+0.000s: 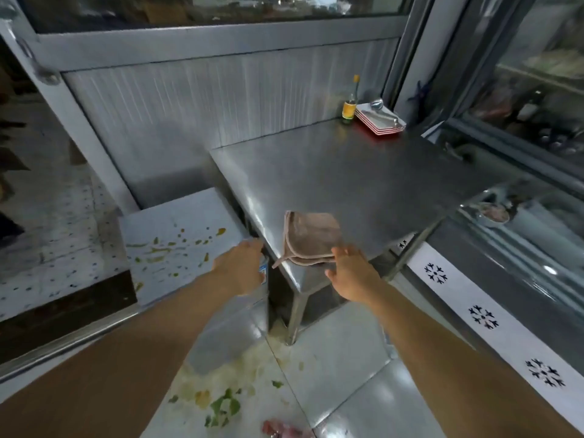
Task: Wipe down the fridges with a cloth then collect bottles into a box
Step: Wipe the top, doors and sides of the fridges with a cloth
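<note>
**Cloth parked on the steel table, both hands right at the near edge**

So the folded brownish cloth (pixel 311 240) is lying on the near corner of the stainless table (pixel 363 172), with one edge drooping a bit over the front lip. The right hand (pixel 350 273) is just in front of it, fingers straight and relaxed, fingertips touching or almost touching the cloth's near edge; can't say for sure whether it's real contact. Not pinching anything as far as I can see.

The left hand (pixel 240 267) is off to the left of the cloth, fingers curled down over the top of a grey metal bin-like thing (pixel 234 327) with a blue and red label, right beside the table's corner. Whether it's actually gripping the rim is hard to tell, the fingertips are hidden.

Way beyond the fingers, at the far corner of the table, there's a bottle (pixel 350 105) with a yellow label next to a stack of plates (pixel 379 120) with a ladle (pixel 377 105) on top. The glass-front fridge (pixel 521 216) runs along to the right of the right hand. Green veggie scraps (pixel 221 406) are on the floor below the forearms.
</note>
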### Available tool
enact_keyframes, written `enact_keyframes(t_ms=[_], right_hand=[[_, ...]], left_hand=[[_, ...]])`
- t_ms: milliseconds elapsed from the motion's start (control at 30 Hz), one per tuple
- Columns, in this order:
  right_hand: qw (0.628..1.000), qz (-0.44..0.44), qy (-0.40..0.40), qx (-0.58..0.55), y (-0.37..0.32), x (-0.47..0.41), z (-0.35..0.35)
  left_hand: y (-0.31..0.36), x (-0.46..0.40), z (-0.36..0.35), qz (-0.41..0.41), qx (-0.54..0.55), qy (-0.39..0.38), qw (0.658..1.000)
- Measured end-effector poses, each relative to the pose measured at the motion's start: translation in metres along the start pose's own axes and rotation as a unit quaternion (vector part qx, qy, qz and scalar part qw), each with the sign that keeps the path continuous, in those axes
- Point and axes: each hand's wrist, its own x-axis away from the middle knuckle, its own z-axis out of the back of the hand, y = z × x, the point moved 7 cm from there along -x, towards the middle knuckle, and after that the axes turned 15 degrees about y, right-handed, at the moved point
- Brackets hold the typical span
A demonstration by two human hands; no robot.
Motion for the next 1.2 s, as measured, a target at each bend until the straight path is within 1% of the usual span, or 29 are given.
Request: enact_keyframes(t_ms=[133,233,367,467,567,633,700,767,833,900,1000,1067,1133,1167,1200], right_hand=[[0.998,-0.052,0.029,-0.016,0.004,-0.034,-0.013],[0.994,-0.083,0.060,-0.026,0.014,-0.062,-0.018],[0.990,-0.102,0.098,-0.024,0.028,-0.096,-0.027],[0.988,-0.107,0.115,-0.016,0.036,-0.112,-0.038],[0.985,-0.115,0.126,0.023,0.039,-0.120,-0.049],[0.982,-0.125,0.133,0.048,0.039,-0.123,-0.052],[0.983,-0.125,0.133,0.038,0.036,-0.125,-0.052],[0.985,-0.108,0.133,-0.014,0.028,-0.127,-0.051],[0.982,-0.102,0.133,-0.089,0.017,-0.124,-0.048],[0.977,-0.089,0.140,-0.130,0.006,-0.120,-0.040],[0.967,-0.059,0.146,-0.199,-0.017,-0.112,-0.026],[0.966,-0.018,0.143,-0.213,-0.039,-0.108,-0.017],[0.972,0.023,0.120,-0.201,-0.062,-0.106,-0.015],[0.974,0.041,0.104,-0.196,-0.075,-0.105,-0.015],[0.975,0.053,0.092,-0.195,-0.088,-0.104,-0.016]], left_hand=[[-0.002,-0.050,-0.018,-0.020,0.032,0.020,0.999],[0.000,-0.084,-0.033,-0.026,0.015,0.042,0.999],[0.003,-0.123,-0.050,0.000,-0.014,0.090,0.996],[0.007,-0.146,-0.066,0.024,-0.029,0.094,0.995],[0.010,-0.158,-0.082,0.067,0.004,0.061,0.996],[0.017,-0.160,-0.088,0.075,0.023,0.055,0.995],[0.022,-0.158,-0.091,0.086,0.051,0.060,0.993],[0.025,-0.152,-0.090,0.084,0.088,0.074,0.990],[0.022,-0.143,-0.082,0.087,0.158,0.096,0.979],[0.014,-0.132,-0.071,0.103,0.215,0.111,0.965],[-0.011,-0.113,-0.053,0.157,0.254,0.111,0.948],[-0.034,-0.099,-0.042,0.203,0.293,0.124,0.926],[-0.056,-0.085,-0.033,0.242,0.334,0.144,0.899],[-0.069,-0.076,-0.026,0.255,0.352,0.154,0.887],[-0.080,-0.069,-0.020,0.255,0.360,0.162,0.883]])
